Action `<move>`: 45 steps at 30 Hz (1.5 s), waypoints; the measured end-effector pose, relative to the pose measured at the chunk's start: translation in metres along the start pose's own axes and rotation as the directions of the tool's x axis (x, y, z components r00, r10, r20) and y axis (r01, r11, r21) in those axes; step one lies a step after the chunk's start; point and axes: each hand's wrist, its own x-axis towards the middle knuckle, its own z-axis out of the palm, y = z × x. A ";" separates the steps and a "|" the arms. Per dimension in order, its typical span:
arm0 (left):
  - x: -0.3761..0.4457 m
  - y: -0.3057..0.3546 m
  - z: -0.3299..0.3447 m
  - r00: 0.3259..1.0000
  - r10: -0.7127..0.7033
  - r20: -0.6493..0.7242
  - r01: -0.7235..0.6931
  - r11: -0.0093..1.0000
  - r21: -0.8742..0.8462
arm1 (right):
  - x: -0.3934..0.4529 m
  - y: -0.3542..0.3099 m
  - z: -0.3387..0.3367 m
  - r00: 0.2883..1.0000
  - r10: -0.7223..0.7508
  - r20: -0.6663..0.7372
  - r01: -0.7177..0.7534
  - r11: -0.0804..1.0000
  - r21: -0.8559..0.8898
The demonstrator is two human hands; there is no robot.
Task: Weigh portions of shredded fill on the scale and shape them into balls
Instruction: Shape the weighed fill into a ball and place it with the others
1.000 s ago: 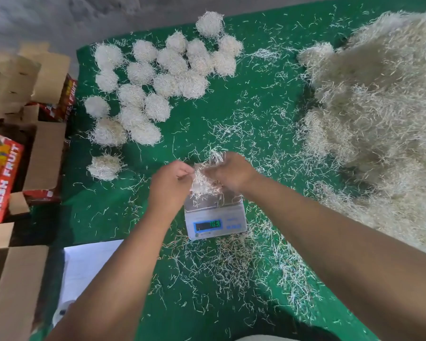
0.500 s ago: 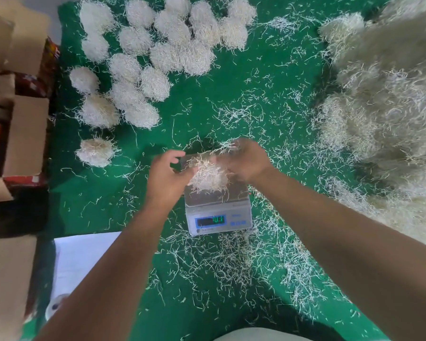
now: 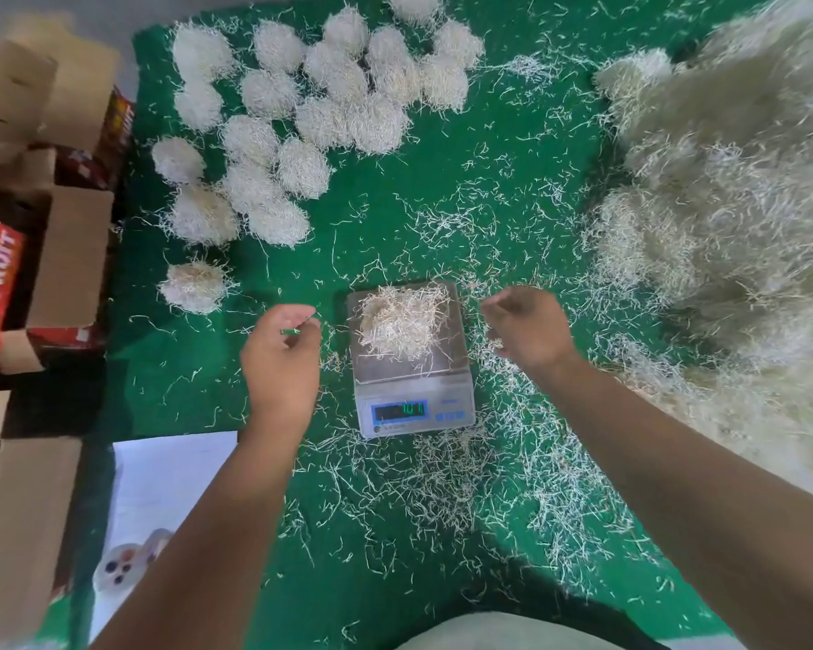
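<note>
Now weighing | portion of shredded fill (image 3: 402, 323) lies on scale (image 3: 411, 363) | left hand (image 3: 280, 356) and right hand (image 3: 529, 328) beside it, loosely curled, holding nothing | next: read display, then gather portion into ball

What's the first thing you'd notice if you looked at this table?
A huge pale heap of shredded fill covers the right side of the green cloth. At the far left sits a cluster of fluffy balls. In the middle a small scale carries a loose portion, with the left hand and right hand on either side of it.
</note>
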 end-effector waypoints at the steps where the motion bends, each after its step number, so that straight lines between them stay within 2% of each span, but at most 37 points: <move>1: -0.005 0.000 -0.003 1.000 0.000 -0.003 0.000 1.000 -0.012 | -0.006 0.001 -0.001 1.000 -0.003 -0.009 0.004 1.000 0.025; 12: -0.053 0.002 -0.026 0.999 0.041 -0.019 -0.042 0.999 -0.025 | -0.046 0.007 -0.014 0.995 -0.072 -0.069 0.074 0.997 0.026; 29: -0.052 0.017 -0.007 0.993 0.115 0.014 -0.116 0.993 0.026 | -0.056 0.023 -0.028 0.997 -0.045 -0.058 0.049 0.996 0.070; 31: -0.048 0.015 -0.002 0.979 0.190 0.070 -0.197 0.974 0.113 | -0.051 0.026 -0.026 0.997 -0.060 -0.048 0.062 0.997 0.048; 33: -0.043 0.015 0.005 0.941 0.261 0.215 -0.307 0.927 0.217 | -0.044 0.027 -0.021 0.996 -0.085 -0.027 0.085 0.996 0.030; 36: -0.034 0.020 0.021 0.881 0.282 0.380 -0.404 0.866 0.294 | -0.029 0.026 -0.007 0.994 -0.100 0.042 0.100 0.995 0.023; 42: -0.007 0.022 0.053 0.849 0.238 0.471 -0.473 0.738 0.481 | 0.000 0.014 0.026 0.954 -0.209 0.216 0.241 0.961 -0.134; 45: 0.006 0.014 0.061 0.871 0.208 0.444 -0.432 0.755 0.493 | 0.012 0.007 0.037 0.937 -0.216 0.274 0.265 0.952 -0.153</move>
